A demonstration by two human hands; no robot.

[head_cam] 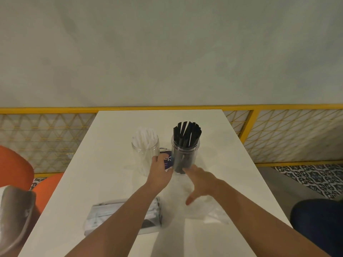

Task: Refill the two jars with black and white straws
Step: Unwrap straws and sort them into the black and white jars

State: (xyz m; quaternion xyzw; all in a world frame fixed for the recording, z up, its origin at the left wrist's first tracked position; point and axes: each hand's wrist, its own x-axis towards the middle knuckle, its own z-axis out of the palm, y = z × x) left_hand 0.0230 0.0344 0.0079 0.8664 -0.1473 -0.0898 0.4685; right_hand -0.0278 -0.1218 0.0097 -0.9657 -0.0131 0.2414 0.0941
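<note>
Two clear jars stand side by side in the middle of the white table. The left jar holds white straws, the right jar holds black straws that stick out above its rim. My left hand is between the jars, closed on a small blue-and-white label or packet. My right hand has its fingers spread, fingertips touching the base of the black-straw jar. A clear pack of white straws lies under my left forearm.
A crumpled clear plastic bag lies on the table under my right hand. Orange chairs stand at the left. A yellow mesh railing runs behind the table. A dark-clothed knee shows at the right.
</note>
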